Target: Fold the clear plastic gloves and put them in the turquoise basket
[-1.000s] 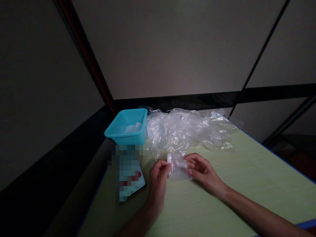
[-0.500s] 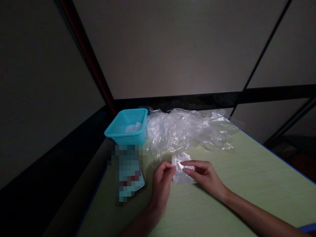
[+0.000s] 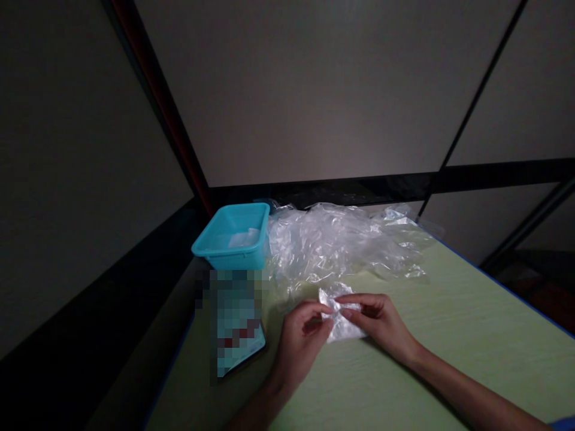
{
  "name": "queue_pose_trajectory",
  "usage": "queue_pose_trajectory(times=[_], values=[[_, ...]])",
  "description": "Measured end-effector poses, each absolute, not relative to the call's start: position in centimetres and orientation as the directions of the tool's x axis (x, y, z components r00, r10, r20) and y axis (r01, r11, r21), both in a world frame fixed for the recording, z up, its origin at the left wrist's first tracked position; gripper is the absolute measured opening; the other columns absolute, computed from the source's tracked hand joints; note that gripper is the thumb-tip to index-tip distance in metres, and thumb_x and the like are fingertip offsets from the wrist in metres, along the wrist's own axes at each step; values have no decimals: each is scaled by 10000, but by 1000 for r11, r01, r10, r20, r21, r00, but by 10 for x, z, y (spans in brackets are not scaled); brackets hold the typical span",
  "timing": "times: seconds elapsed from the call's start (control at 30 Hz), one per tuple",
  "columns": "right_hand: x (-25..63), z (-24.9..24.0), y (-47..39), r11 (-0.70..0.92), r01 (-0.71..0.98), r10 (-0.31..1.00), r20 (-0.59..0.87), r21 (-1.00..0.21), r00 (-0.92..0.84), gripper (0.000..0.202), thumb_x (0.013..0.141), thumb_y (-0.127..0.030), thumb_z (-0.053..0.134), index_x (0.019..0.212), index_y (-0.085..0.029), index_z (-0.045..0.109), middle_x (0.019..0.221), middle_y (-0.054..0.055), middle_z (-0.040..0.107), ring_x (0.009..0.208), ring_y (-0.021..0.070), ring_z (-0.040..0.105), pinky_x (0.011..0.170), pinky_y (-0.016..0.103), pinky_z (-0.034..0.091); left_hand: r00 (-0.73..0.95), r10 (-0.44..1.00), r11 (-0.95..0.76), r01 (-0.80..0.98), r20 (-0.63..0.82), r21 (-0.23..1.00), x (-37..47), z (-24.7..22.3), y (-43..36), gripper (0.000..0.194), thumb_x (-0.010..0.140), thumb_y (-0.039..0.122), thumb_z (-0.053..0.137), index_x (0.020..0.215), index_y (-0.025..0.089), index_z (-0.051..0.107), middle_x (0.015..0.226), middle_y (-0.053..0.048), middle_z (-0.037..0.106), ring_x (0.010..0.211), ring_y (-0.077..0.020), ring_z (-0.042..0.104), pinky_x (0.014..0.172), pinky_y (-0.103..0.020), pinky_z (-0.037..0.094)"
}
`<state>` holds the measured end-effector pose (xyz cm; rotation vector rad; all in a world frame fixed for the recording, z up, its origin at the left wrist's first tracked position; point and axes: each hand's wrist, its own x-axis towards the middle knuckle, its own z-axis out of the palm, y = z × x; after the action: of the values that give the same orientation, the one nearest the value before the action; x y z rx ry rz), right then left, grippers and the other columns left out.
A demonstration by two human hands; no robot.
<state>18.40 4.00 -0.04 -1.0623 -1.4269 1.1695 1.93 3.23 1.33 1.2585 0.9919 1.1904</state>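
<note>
A small clear plastic bag [image 3: 345,331], folded and wrinkled, lies on the table between my hands. My left hand [image 3: 303,338] pinches its left side between thumb and forefinger. Close by, my right hand [image 3: 381,320] has its thumb and fingertips closed on the middle of the bag. The two sets of fingertips nearly meet. Just beyond them, a heap of loose clear plastic bags [image 3: 336,242] spreads across the back of the table.
At the back left stands a turquoise plastic basket [image 3: 236,261] with some clear plastic inside. A phone-like device [image 3: 242,353], partly blurred out, rests left of my left hand. The pale green table [image 3: 467,323] has a blue edge, with a panelled wall behind it.
My left hand has moved right along the small bag, bringing its fingertips closer to my right ones. The bag looks more crumpled near the pinch. The view has tilted slightly.
</note>
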Motion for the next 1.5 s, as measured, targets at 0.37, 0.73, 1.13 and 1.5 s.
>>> queue_pose_trajectory(times=[0.37, 0.73, 1.13, 1.5], values=[[185, 0, 41, 68, -18, 974, 70, -998, -214, 296, 612, -225, 739, 908, -223, 722, 661, -6, 655, 505, 89, 497, 473, 224, 427, 116, 993, 7, -77, 2, 997, 17, 9, 35, 268, 539, 134, 685, 802, 150, 732, 827, -65, 637, 613, -136, 561, 537, -215, 444], [184, 1, 41, 100, -80, 974, 114, -992, -196, 389, 592, -182, 754, 961, -293, 703, 912, 17, 687, 673, 131, 586, 573, 254, 485, 90, 996, 25, -88, -17, 996, 17, 12, 32, 414, 559, 135, 680, 972, 141, 702, 585, 19, 565, 539, -102, 492, 513, -190, 408], [185, -1, 42, -20, -118, 973, 8, -993, -233, 337, 595, -212, 767, 927, -227, 714, 660, -23, 643, 526, 75, 501, 501, 207, 405, 101, 995, 9, -24, -7, 1000, 16, 9, 33, 502, 595, 92, 645, 1092, 160, 646, 893, -51, 675, 650, -119, 573, 538, -174, 453], [188, -10, 45, -47, -124, 991, -31, -991, -131, 318, 586, -305, 772, 890, -223, 721, 645, -7, 632, 512, 88, 482, 481, 200, 372, 96, 940, -338, 124, 328, 933, 18, -1, 25, 425, 742, 79, 517, 1125, 243, 602, 1372, -73, 409, 1121, -229, 524, 788, -320, 534]])
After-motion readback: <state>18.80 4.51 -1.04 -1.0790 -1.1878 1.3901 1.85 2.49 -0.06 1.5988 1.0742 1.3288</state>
